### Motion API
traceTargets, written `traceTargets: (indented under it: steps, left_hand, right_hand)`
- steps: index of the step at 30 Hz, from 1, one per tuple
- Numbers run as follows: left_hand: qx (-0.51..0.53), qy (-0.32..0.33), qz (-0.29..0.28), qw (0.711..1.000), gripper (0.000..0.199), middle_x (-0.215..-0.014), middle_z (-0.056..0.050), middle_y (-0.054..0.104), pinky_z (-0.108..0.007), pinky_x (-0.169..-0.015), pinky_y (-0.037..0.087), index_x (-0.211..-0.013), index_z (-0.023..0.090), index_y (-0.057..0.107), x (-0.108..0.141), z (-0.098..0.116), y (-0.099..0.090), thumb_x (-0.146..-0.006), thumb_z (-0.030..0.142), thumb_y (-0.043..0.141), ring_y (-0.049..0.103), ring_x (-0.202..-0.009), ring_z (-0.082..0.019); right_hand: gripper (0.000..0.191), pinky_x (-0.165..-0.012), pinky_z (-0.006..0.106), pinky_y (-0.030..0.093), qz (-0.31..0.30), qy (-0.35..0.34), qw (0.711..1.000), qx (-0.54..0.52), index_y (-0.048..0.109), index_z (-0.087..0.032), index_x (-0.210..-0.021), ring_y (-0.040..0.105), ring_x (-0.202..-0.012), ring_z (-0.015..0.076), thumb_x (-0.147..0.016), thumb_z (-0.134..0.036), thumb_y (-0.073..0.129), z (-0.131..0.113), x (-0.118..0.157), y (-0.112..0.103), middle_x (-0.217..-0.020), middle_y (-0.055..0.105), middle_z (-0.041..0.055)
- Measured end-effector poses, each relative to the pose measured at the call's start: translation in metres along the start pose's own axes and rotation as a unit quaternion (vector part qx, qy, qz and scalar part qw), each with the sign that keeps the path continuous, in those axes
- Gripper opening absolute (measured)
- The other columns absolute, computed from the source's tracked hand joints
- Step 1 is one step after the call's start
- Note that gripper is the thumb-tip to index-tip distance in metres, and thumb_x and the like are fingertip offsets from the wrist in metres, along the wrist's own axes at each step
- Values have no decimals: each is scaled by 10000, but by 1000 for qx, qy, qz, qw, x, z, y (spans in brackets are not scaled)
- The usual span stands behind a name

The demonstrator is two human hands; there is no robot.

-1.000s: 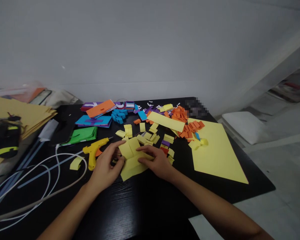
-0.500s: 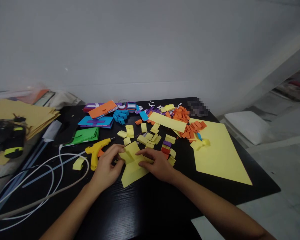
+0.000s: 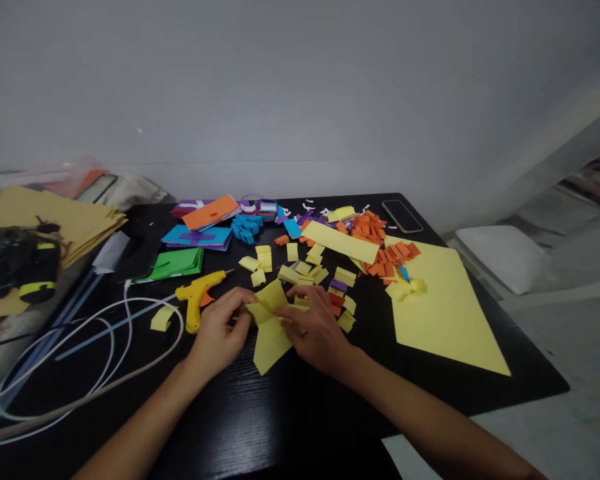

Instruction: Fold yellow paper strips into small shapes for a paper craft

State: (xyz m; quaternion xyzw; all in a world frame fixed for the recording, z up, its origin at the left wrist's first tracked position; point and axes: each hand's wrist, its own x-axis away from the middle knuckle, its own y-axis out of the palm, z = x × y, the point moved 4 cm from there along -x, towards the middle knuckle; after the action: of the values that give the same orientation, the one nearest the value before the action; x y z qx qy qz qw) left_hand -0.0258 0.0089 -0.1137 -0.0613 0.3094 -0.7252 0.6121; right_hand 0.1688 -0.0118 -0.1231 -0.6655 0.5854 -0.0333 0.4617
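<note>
A creased yellow paper (image 3: 273, 340) is between my two hands above the front middle of the black table. My left hand (image 3: 223, 330) pinches its left edge between thumb and fingers. On the other side, my right hand (image 3: 316, 328) has its fingers closed on the paper's right part, which they partly hide. Small folded yellow pieces (image 3: 303, 272) lie just behind the hands. A yellow glue gun (image 3: 195, 300) rests left of my left hand, its nozzle pointing back and right.
Green (image 3: 177, 263), blue (image 3: 197, 237) and orange folded papers are stacked at the back left. Orange pieces (image 3: 367, 227) and a large yellow sheet (image 3: 445, 307) lie right, near a phone (image 3: 403, 217). White cables (image 3: 113, 333) loop at the left.
My right hand has shifted over the paper, and its fingers are more curled. The paper's flaps stand more folded and its lower part looks narrower. The view has moved slightly.
</note>
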Motion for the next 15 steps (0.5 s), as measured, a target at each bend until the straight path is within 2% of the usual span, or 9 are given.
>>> traceTargets:
  steps: [2, 5, 9, 11, 13, 15]
  left_hand:
    - [-12, 6, -1, 1000, 178, -889, -42, 667, -286, -673, 512, -892, 196, 621, 0, 3, 1, -858, 85, 486, 632, -765, -174]
    - [-30, 33, 5, 999, 186, -915, -46, 679, -295, -721, 518, -910, 193, 622, 0, 7, 2, -882, 80, 477, 645, -821, -179]
    - [-41, 53, -11, 998, 243, -982, -61, 703, -312, -806, 531, -994, 194, 665, 2, 11, 4, -917, 74, 468, 672, -919, -188]
    - [-26, 33, -19, 999, 297, -1068, -77, 707, -327, -844, 546, -1143, 207, 667, 3, 10, 5, -935, 97, 485, 683, -968, -195]
    - [13, -4, -18, 1000, 394, -1163, -97, 694, -350, -885, 562, -1330, 220, 584, 4, 7, 6, -947, 147, 526, 692, -1017, -203]
    - [52, -47, -13, 997, 484, -1218, -112, 680, -364, -895, 577, -1427, 217, 487, 3, 4, 8, -950, 215, 569, 704, -1028, -206]
  right_hand:
    - [296, -950, 483, 488, -5, -4, 1000, 0, 734, -216, -1104, 577, -1073, 282, -861, -84, 630, -4, 1, 0, -1118, 637, 118]
    - [218, -925, 444, 496, -29, 7, 998, -54, 687, -171, -1068, 607, -995, 262, -854, -147, 652, -7, 2, 4, -1050, 676, 115]
    - [96, -847, 372, 504, -58, 40, 993, -90, 637, -190, -936, 629, -877, 225, -871, -227, 698, -4, 4, 14, -903, 691, 68]
    - [87, -780, 327, 501, -62, 75, 990, -107, 628, -196, -884, 625, -792, 194, -889, -245, 699, 0, 5, 18, -844, 681, 43]
    - [96, -716, 292, 491, -57, 117, 983, -131, 632, -198, -860, 614, -719, 167, -899, -257, 698, 5, 4, 18, -797, 674, 19]
    - [103, -666, 273, 480, -40, 152, 976, -150, 643, -199, -853, 606, -673, 154, -902, -270, 699, 9, 2, 15, -756, 669, 3]
